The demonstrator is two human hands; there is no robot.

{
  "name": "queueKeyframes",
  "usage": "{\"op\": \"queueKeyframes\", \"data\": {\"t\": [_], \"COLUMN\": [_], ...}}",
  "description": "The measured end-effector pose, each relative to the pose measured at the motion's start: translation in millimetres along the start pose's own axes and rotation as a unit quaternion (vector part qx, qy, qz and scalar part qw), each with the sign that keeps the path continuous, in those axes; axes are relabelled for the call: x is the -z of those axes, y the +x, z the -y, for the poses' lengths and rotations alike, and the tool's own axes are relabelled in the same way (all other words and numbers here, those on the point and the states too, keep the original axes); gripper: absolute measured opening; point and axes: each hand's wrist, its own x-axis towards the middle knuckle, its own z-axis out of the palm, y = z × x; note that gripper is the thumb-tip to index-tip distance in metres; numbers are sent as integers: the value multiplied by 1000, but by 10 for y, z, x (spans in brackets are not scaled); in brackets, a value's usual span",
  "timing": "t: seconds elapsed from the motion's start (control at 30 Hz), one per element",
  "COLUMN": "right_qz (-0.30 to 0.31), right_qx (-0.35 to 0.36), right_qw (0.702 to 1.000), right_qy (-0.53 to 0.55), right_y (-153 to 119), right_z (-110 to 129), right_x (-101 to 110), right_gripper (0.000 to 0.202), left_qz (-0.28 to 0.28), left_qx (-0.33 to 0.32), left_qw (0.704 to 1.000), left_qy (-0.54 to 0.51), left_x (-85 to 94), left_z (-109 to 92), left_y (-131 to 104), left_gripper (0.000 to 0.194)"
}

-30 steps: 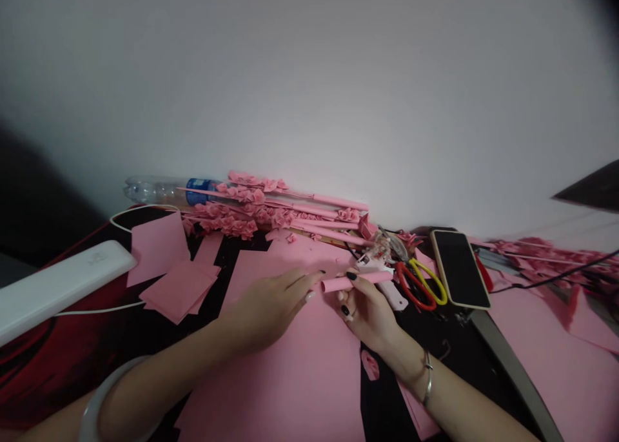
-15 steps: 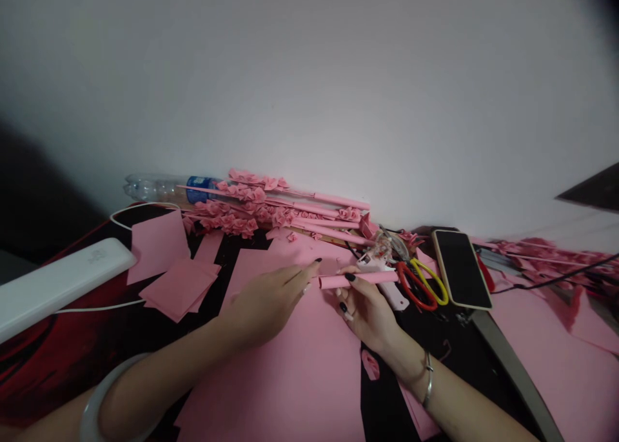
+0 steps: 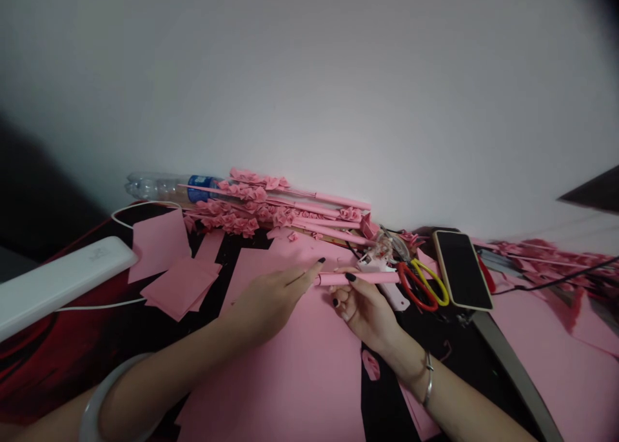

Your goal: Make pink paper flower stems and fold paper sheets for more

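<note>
A rolled pink paper tube (image 3: 377,277) lies level above a stack of large pink paper sheets (image 3: 309,364). My right hand (image 3: 370,316) pinches it between thumb and fingers near its middle, the other fingers curled below. At the tube's left end is my left hand (image 3: 273,300), palm down with fingers pressed together. Its fingertips meet the tube's open end; whatever they grip there is hidden. Just behind the tube's right half sits a white glue gun (image 3: 396,295), partly covered. Scissors with red and yellow handles (image 3: 425,286) rest beside the tube's right end.
Pink paper flowers on stems (image 3: 256,213) are heaped along the wall beside a clear plastic bottle (image 3: 164,187). Small pink squares (image 3: 181,287) and a white elongated device (image 3: 62,284) with a cord lie left. A phone (image 3: 463,269) and more pink paper (image 3: 556,358) are on the right.
The tube has shifted slightly left against my left fingertips, and my left fingers have moved a little right. My right hand's lower fingers have curled in more.
</note>
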Motion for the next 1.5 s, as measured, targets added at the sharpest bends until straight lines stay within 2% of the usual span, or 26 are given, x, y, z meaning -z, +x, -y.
{"op": "queueKeyframes", "data": {"t": [0.13,0.3,0.47,0.53,0.6,0.67,0.7,0.8,0.87,0.93,1.03,1.1,1.17,1.23,1.37,1.5], "right_qz": [3,16,16,-7,-31,-43,-45,-19,31,82,141,181,213,214,155,147], "right_qx": [-1,-4,3,13,20,21,22,33,41,47,47,36,16,6,38,66], "right_qw": [1000,1000,1000,1000,999,999,999,997,991,971,920,888,870,880,932,927], "right_qy": [-4,-15,-12,0,8,1,-9,-63,-126,-218,-362,-421,-443,-425,-325,-339], "right_y": [4,0,-4,0,6,8,5,-25,-65,-116,-193,-231,-248,-240,-179,-144], "right_z": [-1,-10,-40,-49,-55,-62,-69,-104,-126,-129,-98,-74,-66,-76,-97,-78], "right_x": [-3,5,17,31,45,51,49,32,18,5,-20,-40,-57,-67,-83,-115], "right_gripper": [18,16,20,17,18,20,22,28,34,39,44,48,50,52,44,37], "left_qz": [38,87,70,73,66,41,29,-4,-10,8,70,108,131,138,148,196], "left_qx": [11,48,50,55,90,153,188,270,294,297,268,250,239,234,236,191], "left_qw": [999,995,996,996,990,967,946,848,780,735,711,715,719,699,641,626], "left_qy": [-12,15,17,-15,-89,-199,-262,-456,-552,-610,-646,-644,-639,-661,-715,-730], "left_x": [-14,28,-6,0,38,92,117,173,197,214,223,213,193,175,180,213], "left_z": [4,-22,-13,-1,7,11,12,13,14,17,21,17,4,-15,-57,-71], "left_y": [-16,17,4,6,31,76,101,173,202,207,172,137,108,92,93,94], "left_gripper": [68,55,48,44,35,29,30,30,38,50,54,49,43,39,46,48]}}
